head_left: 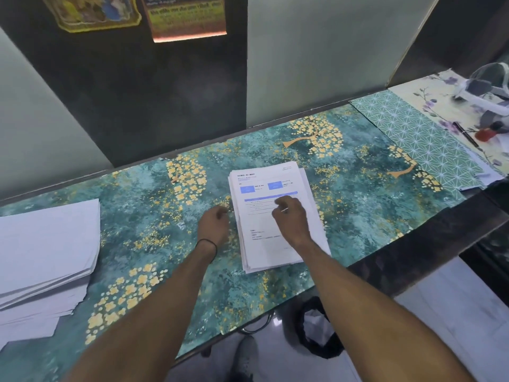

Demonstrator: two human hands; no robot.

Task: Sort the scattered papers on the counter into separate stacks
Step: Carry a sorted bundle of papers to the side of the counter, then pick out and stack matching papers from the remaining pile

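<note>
A long counter (358,194) runs from left to right, covered by a teal sheet printed with gold blossoms and trees. On its right end lie 2 more sheets, a green one with white lines (413,133) and beyond it a cream floral one (429,97). Behind the counter a dark wall panel (165,100) stands between pale panels (316,56), and 2 posters (96,12) (187,17) hang at the top of it. Pale floor tiles (454,326) show under the near edge.

On the floor under the near right of the counter sits a bin with a black liner (322,351), and white paper (316,326) lies in it. At the far right a clear plastic bag (490,78) lies on the floral sheet; what it holds is too blurred to tell. A pen (465,135) and a red thing (486,133) lie near it.

A stack of printed papers (272,177) lies in the middle of the counter, its top sheet showing blue boxes and lines of text. A thicker, uneven pile of blank white papers (46,244) lies at the near left, well apart from it.

The left hand (216,219), with a black band (206,242) on its wrist, rests on the counter just beside the left edge of the printed stack, its fingers curled in with nothing seen in them. The right hand (289,213) sits on top of that stack with its fingers bent down toward the top sheet; I cannot tell whether they pinch it.
</note>
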